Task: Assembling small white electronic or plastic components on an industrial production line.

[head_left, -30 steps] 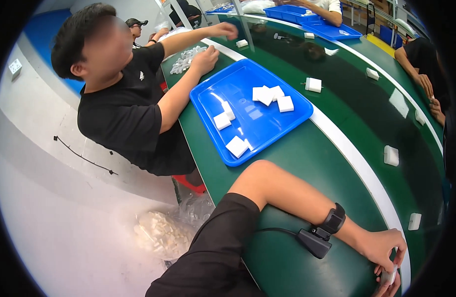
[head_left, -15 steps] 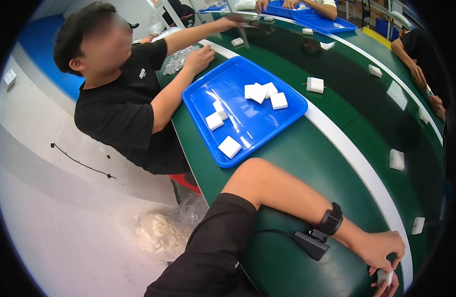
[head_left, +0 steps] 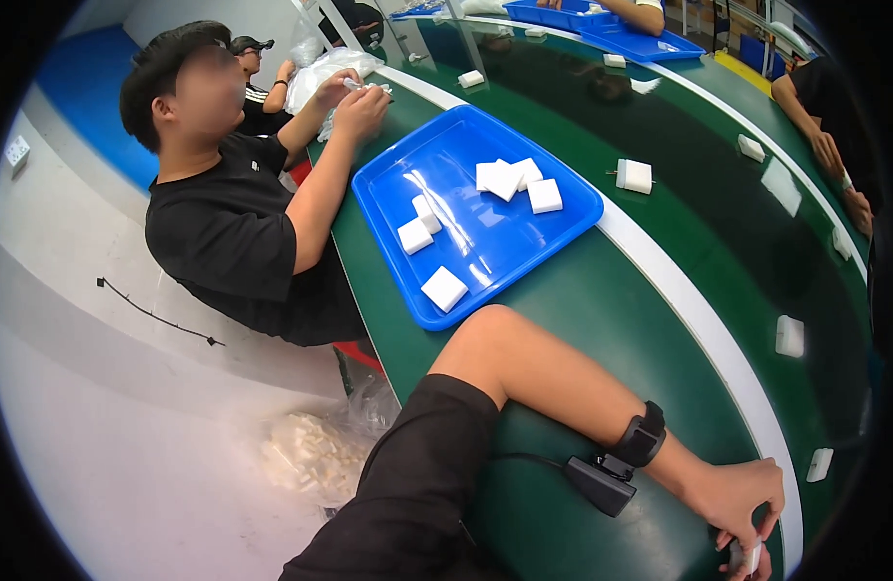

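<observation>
So I'm driving this from far off, and on my feed the left hand (head_left: 744,492) is bent over at the wrist, thumb and fingers curled down in a pinch on a small white block (head_left: 754,557). That block sits right under the left fingertips, with the fingers of the right hand (head_left: 764,566) against it from below. Most of that right hand is cut off by the frame, so I honestly can't tell how firmly it's gripping. The way I'd play it: let the right hand be the steady one, do the fine work with the left thumb and fingertips, and go light, because a smooth little block like that probably skids if you squeeze a corner. I'd also bring both hands back toward the middle of the view, since they block most of the piece and I can't check how its faces sit. Elbow room matters too: the blue tray (head_left: 393,218) with more white blocks (head_left: 444,289) is well apart from the hand, but just beyond the left elbow on the green bench (head_left: 592,281). Off to the right of the hand, past the white strip (head_left: 693,320), there's a loose block (head_left: 820,465) on the dark belt, so I'd avoid big sideways swings.
</observation>
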